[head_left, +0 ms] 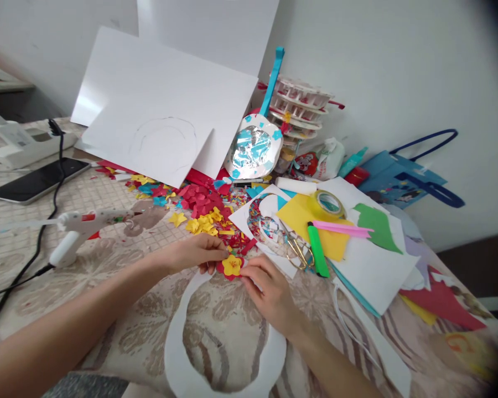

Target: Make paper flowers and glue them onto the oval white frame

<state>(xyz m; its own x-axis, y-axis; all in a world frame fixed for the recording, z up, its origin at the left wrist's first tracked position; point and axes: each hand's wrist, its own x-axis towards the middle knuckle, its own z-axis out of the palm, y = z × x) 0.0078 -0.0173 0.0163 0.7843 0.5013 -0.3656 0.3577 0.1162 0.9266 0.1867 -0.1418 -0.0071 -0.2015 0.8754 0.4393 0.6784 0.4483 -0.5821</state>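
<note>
A red and yellow paper flower (232,266) sits at the top of a white wavy-edged paper ring (175,351), near the table's front. My left hand (197,252) is closed at the flower's left side, its fingertips at the flower and the ring's upper edge. From the right, my right hand (268,287) pinches the flower's edge between thumb and fingers. The ring's upper right part is hidden by my right hand. Beyond my hands lie yellow paper flowers (203,222) and a heap of red ones (201,200).
A white glue gun (83,222), its cable and a phone (37,179) lie left. Gold scissors (299,253), a green marker (317,250), yellow tape (330,203) and paper sheets lie right. White boards (157,94) and a blue bag (398,177) stand behind.
</note>
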